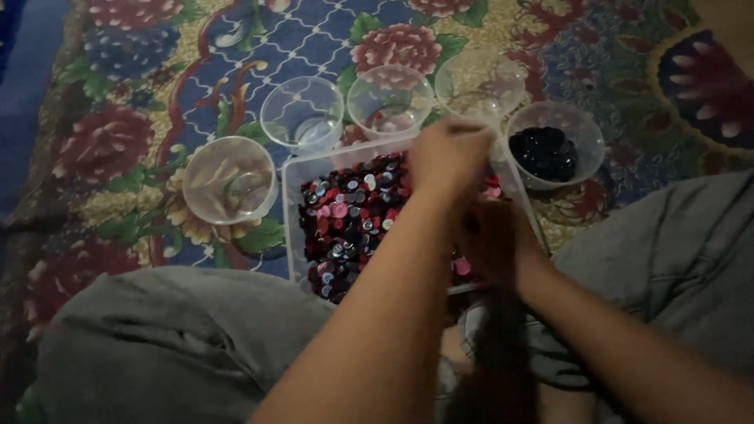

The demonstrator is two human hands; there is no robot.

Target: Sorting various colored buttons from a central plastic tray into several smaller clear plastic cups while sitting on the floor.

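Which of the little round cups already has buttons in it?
The cup farthest right, beside the tray of mixed buttons. It holds dark buttons; the other four cups look empty.

You sit on a flowered rug (196,47) with a clear tray (292,212) of mixed buttons (349,216) in red, pink, black and white between your knees. Your left hand (448,157) hovers over the far edge of the tray, fingers bunched and blurred. Your right hand (495,243) rests low over the tray's near right corner. Five clear cups curve around the tray's far side: four empty cups (302,114) and, at the right, a cup of dark buttons (546,153).
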